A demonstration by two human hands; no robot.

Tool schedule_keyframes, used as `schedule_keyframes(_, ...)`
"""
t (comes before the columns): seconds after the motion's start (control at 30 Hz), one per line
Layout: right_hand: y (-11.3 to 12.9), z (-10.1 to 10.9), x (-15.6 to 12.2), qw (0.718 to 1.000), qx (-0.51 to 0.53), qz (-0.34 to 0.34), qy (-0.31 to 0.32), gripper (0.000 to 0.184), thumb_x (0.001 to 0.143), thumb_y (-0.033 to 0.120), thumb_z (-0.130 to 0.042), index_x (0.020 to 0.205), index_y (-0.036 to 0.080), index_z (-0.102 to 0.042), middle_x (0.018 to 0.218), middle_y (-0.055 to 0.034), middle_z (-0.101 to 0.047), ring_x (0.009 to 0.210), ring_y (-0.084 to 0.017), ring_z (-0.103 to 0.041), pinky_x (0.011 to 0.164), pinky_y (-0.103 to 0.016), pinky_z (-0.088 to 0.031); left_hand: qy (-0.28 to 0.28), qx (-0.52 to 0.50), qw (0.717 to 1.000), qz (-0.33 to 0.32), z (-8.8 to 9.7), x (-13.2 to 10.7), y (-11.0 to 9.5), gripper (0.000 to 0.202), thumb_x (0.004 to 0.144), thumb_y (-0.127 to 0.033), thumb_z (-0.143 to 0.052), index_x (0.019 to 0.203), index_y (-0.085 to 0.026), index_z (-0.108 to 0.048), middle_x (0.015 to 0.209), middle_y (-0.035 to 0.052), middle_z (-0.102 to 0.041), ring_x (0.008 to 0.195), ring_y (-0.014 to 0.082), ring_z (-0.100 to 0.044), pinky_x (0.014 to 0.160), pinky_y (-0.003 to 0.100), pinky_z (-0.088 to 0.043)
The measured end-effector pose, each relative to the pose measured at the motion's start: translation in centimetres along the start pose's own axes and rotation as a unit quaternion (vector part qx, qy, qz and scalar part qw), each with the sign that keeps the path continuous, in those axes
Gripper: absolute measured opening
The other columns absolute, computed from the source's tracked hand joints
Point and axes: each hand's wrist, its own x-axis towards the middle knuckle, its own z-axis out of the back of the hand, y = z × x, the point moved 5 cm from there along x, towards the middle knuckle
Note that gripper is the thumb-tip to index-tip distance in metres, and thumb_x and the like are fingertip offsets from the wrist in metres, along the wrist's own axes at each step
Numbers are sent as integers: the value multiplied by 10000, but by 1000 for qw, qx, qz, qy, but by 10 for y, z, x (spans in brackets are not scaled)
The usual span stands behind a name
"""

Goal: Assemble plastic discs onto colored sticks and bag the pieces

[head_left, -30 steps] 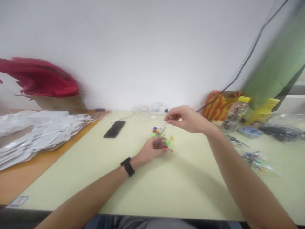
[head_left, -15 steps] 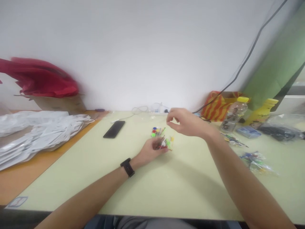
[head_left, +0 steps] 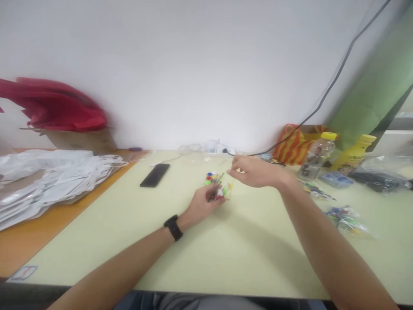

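My left hand (head_left: 203,202) rests on the pale green table (head_left: 226,249) with its fingers curled round a small clear packet of coloured bits and thin sticks (head_left: 222,190). A black watch (head_left: 173,227) sits on that wrist. My right hand (head_left: 254,171) hovers just right of and above the packet, thumb and fingers pinched together; what they pinch is too small to make out. A small row of coloured paint pots (head_left: 211,177) lies just behind the packet.
A black phone (head_left: 155,174) lies at the back left. White plastic bags (head_left: 48,181) and a red bag (head_left: 54,105) on a cardboard box fill the left. Bottles (head_left: 318,159), a striped bag (head_left: 292,144) and clear packets (head_left: 346,217) crowd the right. A cable (head_left: 329,86) runs down the wall.
My right hand has come down and moved a little right, closer to the packet. My left hand has lifted the packet slightly and turned it.
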Motion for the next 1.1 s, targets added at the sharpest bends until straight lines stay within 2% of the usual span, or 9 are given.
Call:
schedule_keyframes(0.1,1,3,1,998,51,45,3,308,1039,378,-473,998,194,-716,1220,-103,-690,1081,-241,-658,900,-329,-474,11,-7,1000,7,-1,0,1,298,857,-386,-768,1035,-154,-710,968,68,-714,872,208,-633,802,307,-492)
schedule_keyframes(0.17,0,3,3,996,70,50,0,259,1022,337,-503,993,198,-719,1201,-92,-706,1061,-226,-665,893,-319,-483,11,-10,1000,5,-1,0,1,313,853,-390,-772,1048,-152,-713,984,73,-719,881,210,-638,812,311,-499)
schedule_keyframes(0.3,-9,1,8,998,65,12,13,136,929,245,-618,973,199,-739,1115,-85,-743,973,-214,-693,813,-290,-502,10,6,1000,6,0,0,1,359,849,-395,-771,1100,-145,-717,1001,83,-726,877,215,-643,802,318,-510)
schedule_keyframes(0.47,-14,-1,7,998,48,-8,49,116,851,220,-680,928,222,-768,1045,-63,-765,867,-209,-709,693,-267,-494,-14,62,998,-4,2,-2,-4,332,839,-377,-775,1071,-145,-717,927,57,-710,771,183,-591,698,289,-471)
schedule_keyframes(0.67,-9,-1,0,999,2,-40,24,19,789,222,-754,800,207,-748,894,-96,-749,821,-252,-688,632,-294,-443,-1,90,996,-6,1,-3,-10,295,866,-378,-740,1056,-153,-716,916,47,-701,779,187,-584,712,287,-455)
schedule_keyframes(0.8,-6,-2,-5,997,-33,-59,34,68,760,151,-738,797,205,-719,924,-111,-737,836,-266,-683,610,-300,-417,12,96,995,-12,-1,-3,-13,278,890,-395,-709,1035,-159,-704,924,42,-690,801,185,-578,703,272,-443)
schedule_keyframes(0.97,-3,-6,-7,991,-72,-80,75,170,749,19,-620,725,187,-632,845,-105,-708,677,-220,-646,531,-293,-339,-1,115,993,-24,-1,-3,-16,249,877,-390,-718,980,-164,-706,877,21,-672,745,159,-535,667,257,-417)
schedule_keyframes(1.1,-2,-7,-7,987,-88,-93,93,206,753,-10,-587,782,190,-626,878,-98,-701,666,-200,-629,536,-283,-333,-3,115,993,-31,-2,-3,-19,258,873,-392,-715,991,-164,-707,867,26,-664,746,160,-529,667,260,-426)
